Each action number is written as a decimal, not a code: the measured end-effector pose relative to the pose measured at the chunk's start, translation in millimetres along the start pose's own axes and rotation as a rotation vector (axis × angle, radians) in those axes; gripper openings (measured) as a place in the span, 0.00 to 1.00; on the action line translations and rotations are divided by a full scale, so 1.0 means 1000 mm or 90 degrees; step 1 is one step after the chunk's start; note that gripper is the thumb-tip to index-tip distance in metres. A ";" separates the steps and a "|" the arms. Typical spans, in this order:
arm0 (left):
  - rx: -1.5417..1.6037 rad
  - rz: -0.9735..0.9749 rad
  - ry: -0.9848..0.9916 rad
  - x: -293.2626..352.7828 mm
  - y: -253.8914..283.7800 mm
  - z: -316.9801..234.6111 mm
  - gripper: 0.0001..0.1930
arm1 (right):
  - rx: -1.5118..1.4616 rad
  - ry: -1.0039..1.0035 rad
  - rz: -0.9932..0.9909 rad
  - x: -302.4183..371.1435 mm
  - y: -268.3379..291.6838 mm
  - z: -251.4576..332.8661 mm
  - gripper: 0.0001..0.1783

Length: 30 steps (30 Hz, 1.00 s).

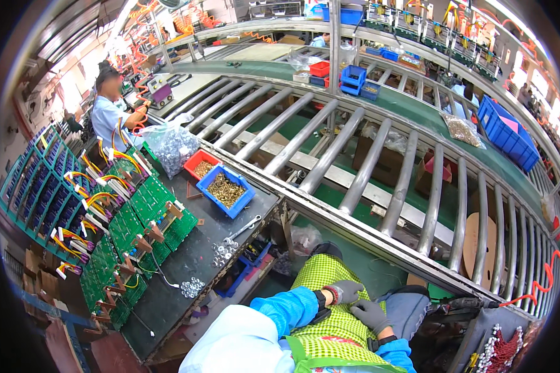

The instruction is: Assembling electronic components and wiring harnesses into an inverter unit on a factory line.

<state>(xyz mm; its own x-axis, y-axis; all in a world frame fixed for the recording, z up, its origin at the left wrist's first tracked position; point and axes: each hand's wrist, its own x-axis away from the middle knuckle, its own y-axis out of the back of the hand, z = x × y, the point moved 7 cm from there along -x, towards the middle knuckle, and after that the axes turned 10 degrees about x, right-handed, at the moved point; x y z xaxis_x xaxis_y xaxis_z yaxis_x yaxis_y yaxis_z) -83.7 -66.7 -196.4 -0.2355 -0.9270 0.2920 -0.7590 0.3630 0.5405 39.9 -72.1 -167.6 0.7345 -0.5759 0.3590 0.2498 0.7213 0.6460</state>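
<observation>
My left hand (344, 291), in a grey glove, rests on the yellow-green checked apron (330, 273) over my lap. Its fingers lie loosely across the cloth. Close beside it, my right hand (371, 315), gloved in grey too, lies on the apron with its fingers slightly apart. I see nothing held in either hand; the undersides are hidden. On the dark workbench (221, 217) to the left are a blue bin (227, 191) of brass-coloured fasteners, a red bin (201, 164) of small parts, a wrench (242, 229) and loose washers (224, 252).
Green circuit boards (140, 233) with wires cover the bench's left side, near a bag of small parts (168, 146). A roller conveyor (354, 168) runs across in front. A person (109, 112) stands at the far left. A red coiled hose (544, 283) hangs at the right.
</observation>
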 end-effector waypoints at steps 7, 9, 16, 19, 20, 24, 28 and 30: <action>0.006 -0.002 -0.004 -0.003 -0.007 0.007 0.24 | 0.000 0.020 -0.012 -0.001 -0.002 -0.003 0.17; -0.002 -0.028 -0.012 -0.003 -0.005 0.007 0.22 | 0.007 0.012 -0.010 -0.001 -0.002 -0.003 0.17; -0.006 -0.015 -0.013 -0.001 -0.002 0.003 0.22 | -0.001 -0.004 -0.009 0.000 -0.001 -0.001 0.19; 0.007 0.021 0.020 0.000 -0.005 0.004 0.25 | 0.006 0.002 -0.012 0.001 0.000 0.000 0.18; -0.001 0.003 -0.003 0.000 -0.002 0.000 0.24 | 0.014 -0.003 -0.012 0.000 0.000 -0.001 0.17; 0.001 0.015 0.012 0.000 -0.001 -0.001 0.25 | 0.007 0.012 -0.018 0.001 0.002 0.003 0.17; 0.007 0.032 0.022 0.002 -0.001 -0.002 0.25 | 0.006 0.007 -0.010 0.002 0.002 0.006 0.18; -0.008 0.032 0.018 0.002 -0.001 -0.002 0.25 | 0.002 -0.007 0.001 0.002 0.002 0.005 0.19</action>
<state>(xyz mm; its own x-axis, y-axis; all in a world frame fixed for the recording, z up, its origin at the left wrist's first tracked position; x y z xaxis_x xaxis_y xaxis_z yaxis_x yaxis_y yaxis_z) -82.0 -68.2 -194.5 -0.2560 -0.9045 0.3412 -0.7389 0.4106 0.5342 39.2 -73.9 -162.6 0.7277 -0.5787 0.3682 0.2463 0.7214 0.6472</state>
